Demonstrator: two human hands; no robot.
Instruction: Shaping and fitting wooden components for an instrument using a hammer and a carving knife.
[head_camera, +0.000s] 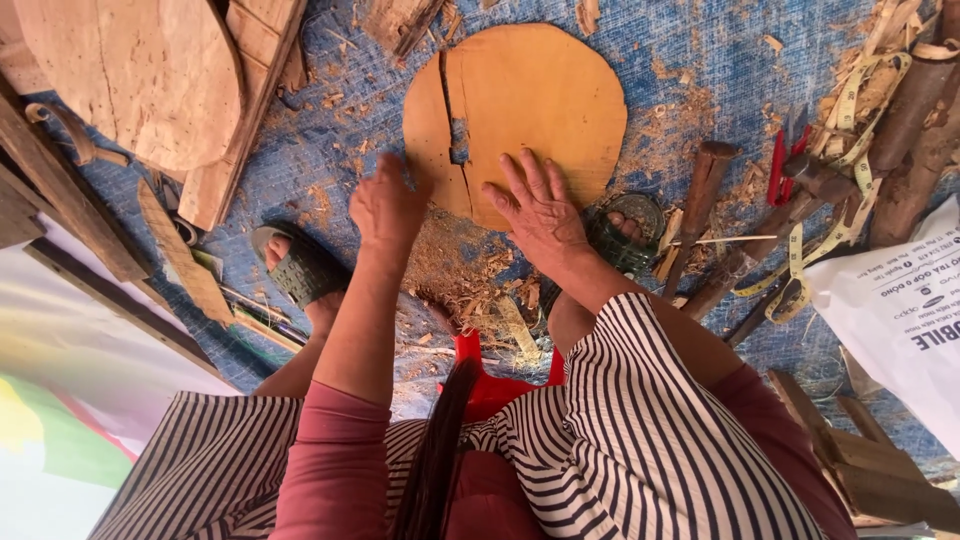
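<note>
- Cracked round wooden disc (520, 110) on blue tarp (330, 150).
- Right hand (540, 210) flat on disc, fingers spread.
- Left hand (385, 205) at disc's edge, fingers curled, grip unclear.
- Wood shavings (470, 275) below disc.
- White printed bag (900, 310) far right of disc.
- Yellow tape measure (855, 110) right of disc.

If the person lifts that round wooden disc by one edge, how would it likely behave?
The disc looks thin and stiff, so probably light. A crack runs down its left part, with a chipped gap, so it may flex or split there. It lies flat on the blue mat, unlikely to roll. The right hand rests on it.
</note>
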